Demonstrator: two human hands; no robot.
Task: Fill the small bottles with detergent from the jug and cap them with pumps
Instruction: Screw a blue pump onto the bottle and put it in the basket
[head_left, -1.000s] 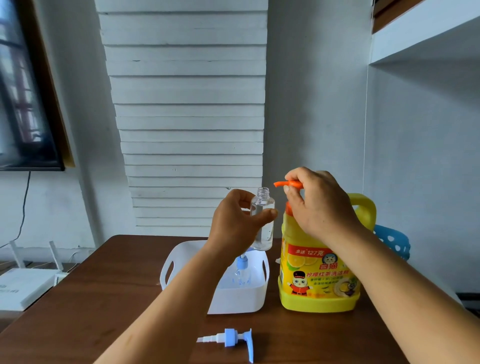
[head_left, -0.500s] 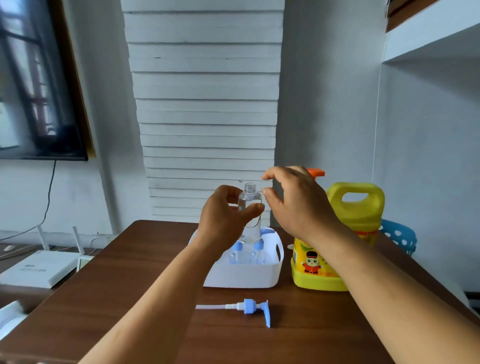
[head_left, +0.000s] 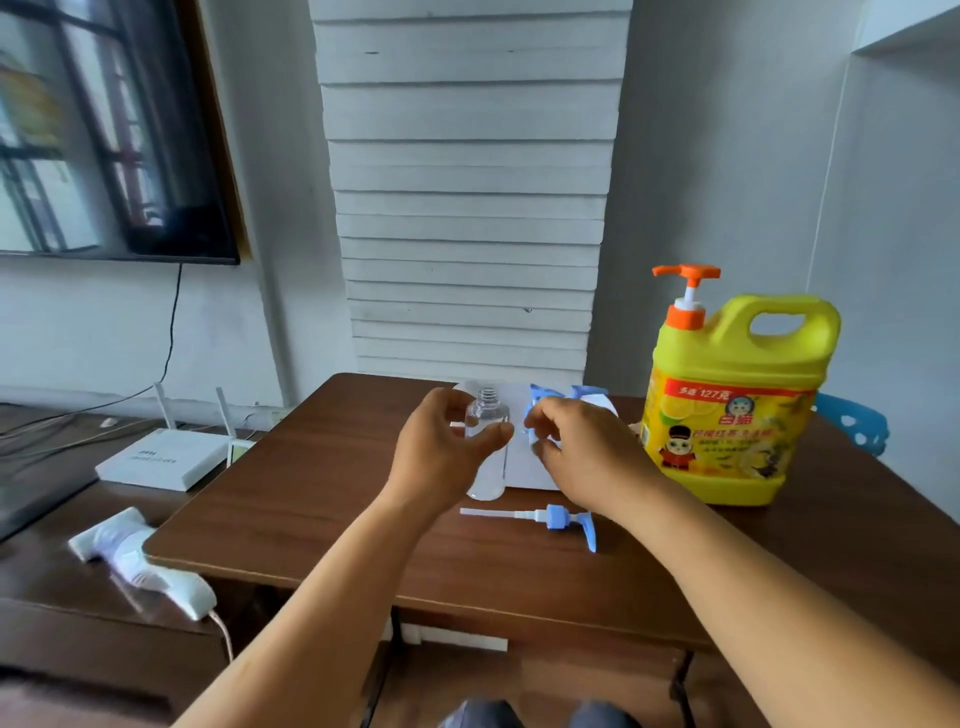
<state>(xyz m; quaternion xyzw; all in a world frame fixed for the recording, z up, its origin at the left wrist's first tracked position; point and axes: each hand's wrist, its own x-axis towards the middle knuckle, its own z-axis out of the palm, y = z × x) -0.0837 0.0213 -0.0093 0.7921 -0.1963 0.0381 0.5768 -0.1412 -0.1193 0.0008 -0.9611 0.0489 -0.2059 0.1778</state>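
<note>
Readable print: the yellow jug's label only

The jug (head_left: 727, 410), at about 3 o'clock from the hands, carries a red band across the top of its label reading "127克" after two smaller characters too blurred to read. Lower label lines, and faint print on the white box (head_left: 161, 460) at 9 o'clock, cannot be read.

I see a yellow jug (head_left: 737, 405) with an orange pump (head_left: 687, 291) and red label at right, a clear bottle (head_left: 487, 447), a blue-and-white pump (head_left: 550, 518), dark brown tabletop (head_left: 311, 493)
</note>
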